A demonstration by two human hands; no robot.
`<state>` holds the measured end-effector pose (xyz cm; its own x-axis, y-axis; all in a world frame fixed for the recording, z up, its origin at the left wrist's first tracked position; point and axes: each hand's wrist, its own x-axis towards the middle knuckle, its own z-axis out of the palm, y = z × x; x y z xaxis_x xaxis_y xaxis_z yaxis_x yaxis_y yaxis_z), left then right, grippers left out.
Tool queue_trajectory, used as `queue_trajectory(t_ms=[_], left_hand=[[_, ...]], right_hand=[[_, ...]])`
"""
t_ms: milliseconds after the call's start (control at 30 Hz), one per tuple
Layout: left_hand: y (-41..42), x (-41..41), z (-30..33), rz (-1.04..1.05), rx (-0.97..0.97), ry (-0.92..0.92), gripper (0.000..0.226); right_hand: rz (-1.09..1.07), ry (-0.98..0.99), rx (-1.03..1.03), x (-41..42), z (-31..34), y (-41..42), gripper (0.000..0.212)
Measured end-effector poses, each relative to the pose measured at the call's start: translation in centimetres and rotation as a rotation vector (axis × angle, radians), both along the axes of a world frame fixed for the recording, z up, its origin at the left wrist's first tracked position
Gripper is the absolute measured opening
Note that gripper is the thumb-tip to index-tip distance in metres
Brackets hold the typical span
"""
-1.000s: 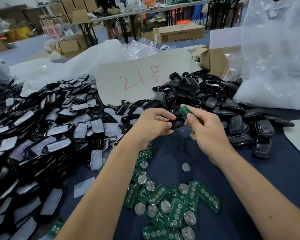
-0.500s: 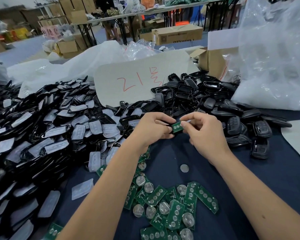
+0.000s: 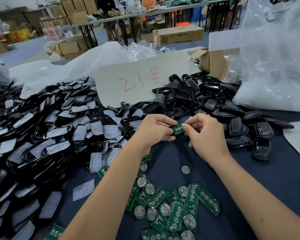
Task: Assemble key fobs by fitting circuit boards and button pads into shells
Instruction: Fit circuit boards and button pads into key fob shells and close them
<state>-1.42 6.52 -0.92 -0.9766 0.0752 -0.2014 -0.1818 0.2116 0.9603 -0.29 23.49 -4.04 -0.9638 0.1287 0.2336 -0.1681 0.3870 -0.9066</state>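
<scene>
A table (image 3: 275,179) covered in dark blue cloth fills the view, seen from above by a person whose two bare forearms reach in from the bottom edge and meet near the middle. A great heap of black shells with pale button pads (image 3: 42,135) spreads across the left side, running off the left edge. A smaller pile of empty black shells (image 3: 197,97) lies behind the hands, and a big clear plastic bag (image 3: 275,58) rises at the right, cut off by the frame. A grey card marked in red (image 3: 137,84) leans between the two piles. Near the bottom, between the forearms, lies a scatter of green circuit boards (image 3: 171,208), some partly hidden under the left forearm, with one loose coin cell (image 3: 185,169) just above them. The left hand (image 3: 154,130) has its fingers curled round a black shell (image 3: 173,134), which is almost wholly hidden by the fingers and by the board. The right hand (image 3: 208,134) pinches a green circuit board (image 3: 178,129) between thumb and forefinger, holding it against the open face of that shell; whether it is fully seated cannot be told. Shelves, cartons and tables in the background are blurred.
</scene>
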Motion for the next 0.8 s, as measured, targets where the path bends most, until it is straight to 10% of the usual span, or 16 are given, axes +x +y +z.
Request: queue_trajectory(t_ms=[800], left_hand=[[0.21,0.07,-0.61,0.045,0.051,0.017,0.021]], right_hand=[[-0.093,-0.047,0.111,0.05,0.16,-0.46,0.029]])
